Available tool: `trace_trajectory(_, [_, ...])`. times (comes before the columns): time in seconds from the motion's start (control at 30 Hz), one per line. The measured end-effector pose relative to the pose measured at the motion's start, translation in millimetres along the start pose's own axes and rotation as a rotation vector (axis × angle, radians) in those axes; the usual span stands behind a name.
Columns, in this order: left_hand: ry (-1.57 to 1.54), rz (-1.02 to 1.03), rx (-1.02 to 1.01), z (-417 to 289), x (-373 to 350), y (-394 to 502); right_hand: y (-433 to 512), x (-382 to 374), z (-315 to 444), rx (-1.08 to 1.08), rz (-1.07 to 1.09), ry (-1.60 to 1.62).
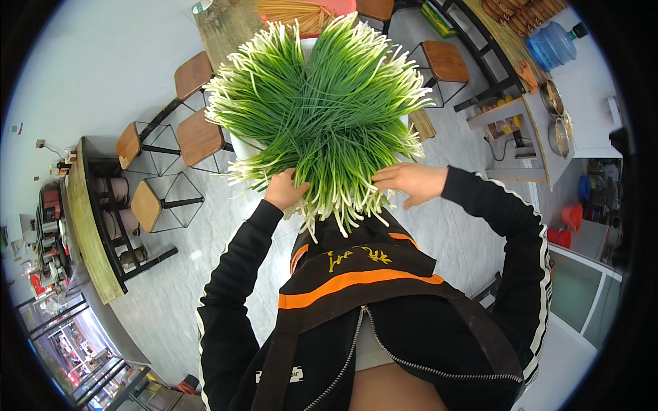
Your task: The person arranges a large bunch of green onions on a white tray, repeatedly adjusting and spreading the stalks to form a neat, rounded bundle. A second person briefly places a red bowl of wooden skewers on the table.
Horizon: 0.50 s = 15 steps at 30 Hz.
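A large heap of green chives with white root ends (329,103) fans outward, its white ends around the rim and its green tips crossing in the middle. Under it, parts of a white container (245,148) show. My left hand (286,191) is at the near left edge of the heap, thumb and fingers curled around some stalks. At the near right edge, my right hand (411,181) touches the stalks with its fingertips, the thumb lower and apart; whether it grips any is hidden by the stalks. Both wrists are in black sleeves.
Behind the heap stands a wooden table (218,38) with a pink tray (339,6) of thin sticks. Wooden-topped stools (199,136) stand at the left, another stool (445,61) at the right. Metal bowls (559,137) sit on a side counter at the far right. A dark apron (354,257) hangs below the heap.
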<state>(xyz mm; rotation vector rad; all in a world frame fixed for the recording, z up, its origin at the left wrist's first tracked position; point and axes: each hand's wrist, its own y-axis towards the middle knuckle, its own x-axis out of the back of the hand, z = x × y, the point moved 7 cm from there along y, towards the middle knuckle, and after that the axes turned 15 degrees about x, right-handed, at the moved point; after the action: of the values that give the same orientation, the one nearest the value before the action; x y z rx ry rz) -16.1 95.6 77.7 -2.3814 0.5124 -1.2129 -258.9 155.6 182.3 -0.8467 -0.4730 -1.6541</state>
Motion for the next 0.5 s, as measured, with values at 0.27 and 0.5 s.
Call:
trace_trajectory(0.27, [-0.301,-0.296,-0.055,1.3,65.9,-69.5,66.6,74.2,-41.6,-0.058,-0.235,0.054])
trace_trajectory(0.5, [-0.559,-0.294,0.238,86.0,56.5,-108.6,204.9,-18.1,-73.2,0.131,0.183,0.042])
